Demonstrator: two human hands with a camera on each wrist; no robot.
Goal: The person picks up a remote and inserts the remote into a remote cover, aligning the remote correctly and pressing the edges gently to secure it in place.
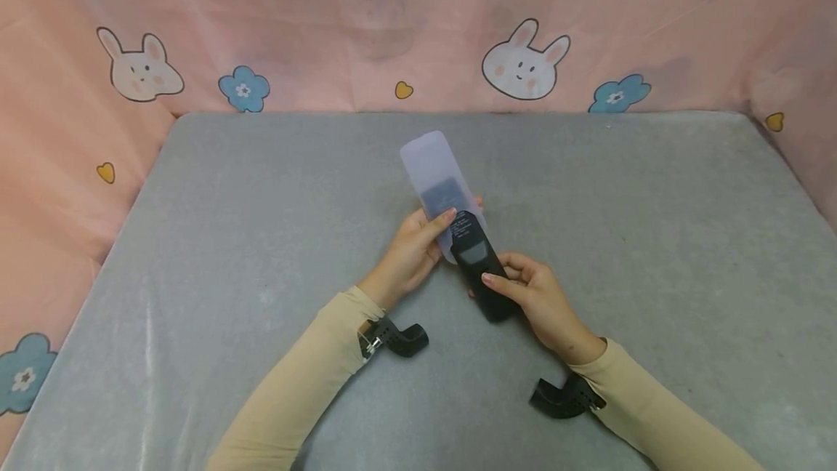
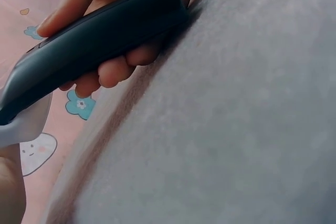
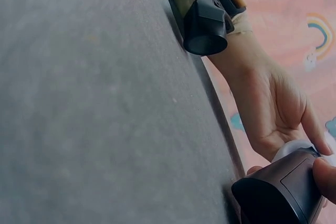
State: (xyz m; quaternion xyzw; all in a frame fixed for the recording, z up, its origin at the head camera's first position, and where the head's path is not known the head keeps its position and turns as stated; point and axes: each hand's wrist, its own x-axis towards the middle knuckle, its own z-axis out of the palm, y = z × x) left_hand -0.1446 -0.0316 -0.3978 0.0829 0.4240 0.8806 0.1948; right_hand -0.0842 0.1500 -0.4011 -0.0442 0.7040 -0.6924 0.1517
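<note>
A black remote control (image 1: 482, 260), its labelled back facing up, lies partly inside a translucent whitish sleeve (image 1: 431, 155). The covered end shows dimly through the sleeve. My left hand (image 1: 408, 253) holds the sleeve near its mouth, thumb on top by the remote's label. With thumb above and fingers beneath, my right hand (image 1: 546, 311) grips the bare near end of the remote. In the left wrist view the remote (image 2: 105, 40) is seen side-on, curling right fingers under it. The right wrist view has the remote's blunt end (image 3: 268, 198) up close, with the sleeve's edge (image 3: 294, 148) behind.
A grey cloth-covered table (image 1: 261, 238) spreads under both hands. Pink curtains (image 1: 353, 27) with rabbits and flowers hang along its back and sides. Black wrist camera mounts (image 1: 408, 339) stick out from both beige sleeves.
</note>
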